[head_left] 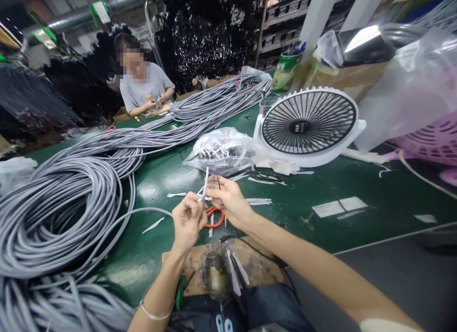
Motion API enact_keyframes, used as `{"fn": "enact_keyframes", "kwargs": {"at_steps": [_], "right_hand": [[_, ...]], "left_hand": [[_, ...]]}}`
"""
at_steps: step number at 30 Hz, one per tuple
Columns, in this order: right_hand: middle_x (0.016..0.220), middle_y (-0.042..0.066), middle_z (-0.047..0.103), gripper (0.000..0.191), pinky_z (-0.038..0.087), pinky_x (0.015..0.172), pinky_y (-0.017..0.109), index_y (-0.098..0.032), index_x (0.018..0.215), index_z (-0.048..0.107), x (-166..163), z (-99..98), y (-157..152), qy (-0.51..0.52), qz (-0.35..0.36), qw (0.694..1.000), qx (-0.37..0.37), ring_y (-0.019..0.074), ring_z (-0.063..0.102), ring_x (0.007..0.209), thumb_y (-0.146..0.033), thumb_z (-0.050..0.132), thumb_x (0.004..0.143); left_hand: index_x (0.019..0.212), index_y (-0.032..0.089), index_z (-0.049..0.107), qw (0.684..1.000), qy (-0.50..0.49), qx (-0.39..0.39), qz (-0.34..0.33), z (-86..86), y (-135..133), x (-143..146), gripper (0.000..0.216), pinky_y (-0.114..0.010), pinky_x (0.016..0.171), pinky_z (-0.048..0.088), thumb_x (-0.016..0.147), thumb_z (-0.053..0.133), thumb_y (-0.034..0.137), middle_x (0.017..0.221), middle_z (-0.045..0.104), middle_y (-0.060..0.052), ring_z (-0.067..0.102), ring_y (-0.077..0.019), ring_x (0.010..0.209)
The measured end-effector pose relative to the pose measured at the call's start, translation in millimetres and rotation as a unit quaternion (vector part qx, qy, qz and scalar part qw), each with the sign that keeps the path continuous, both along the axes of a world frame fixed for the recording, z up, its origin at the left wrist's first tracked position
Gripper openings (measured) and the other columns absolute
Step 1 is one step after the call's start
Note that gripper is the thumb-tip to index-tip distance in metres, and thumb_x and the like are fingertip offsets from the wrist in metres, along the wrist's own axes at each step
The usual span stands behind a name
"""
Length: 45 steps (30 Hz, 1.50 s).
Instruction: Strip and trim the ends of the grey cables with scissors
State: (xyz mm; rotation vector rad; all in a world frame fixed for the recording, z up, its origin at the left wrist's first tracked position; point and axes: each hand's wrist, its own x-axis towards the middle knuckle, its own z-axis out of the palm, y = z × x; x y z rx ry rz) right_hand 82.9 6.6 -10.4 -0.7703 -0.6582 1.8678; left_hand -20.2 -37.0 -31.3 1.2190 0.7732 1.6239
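My left hand [187,219] is closed around the end part of a grey cable [153,209], which runs in from the coil at the left. Close against it, my right hand [230,199] pinches at the same end, where a thin white strip [206,178] sticks up between the hands. A short dark strand shows by the right fingertips; whether it is a wire I cannot tell. Just below the hands lie scissors with orange handles [222,219], partly hidden by my fingers.
Large coils of grey cable [67,199] cover the table's left side. Ahead are a plastic bag of small parts [223,151] and a white fan [310,125]. A wooden board [264,270] lies near my lap. A co-worker [146,87] sits across the table.
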Motion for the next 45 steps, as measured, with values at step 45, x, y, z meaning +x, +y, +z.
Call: {"fn": "enact_keyframes", "kwargs": {"at_steps": [45], "right_hand": [[0.078, 0.007, 0.072, 0.009, 0.049, 0.059, 0.019, -0.014, 0.088, 0.062, 8, -11.7, -11, -0.345, -0.187, 0.701, 0.595, 0.0124, 0.066, 0.066, -0.017, 0.055, 0.083]], "left_hand": [[0.081, 0.019, 0.05, 0.996, 0.038, -0.027, 0.077, 5.1, 1, -16, 0.026, -0.01, 0.034, 0.028, 0.07, 0.07, 0.03, 0.059, 0.053, 0.007, 0.037, -0.0002, 0.035]]}}
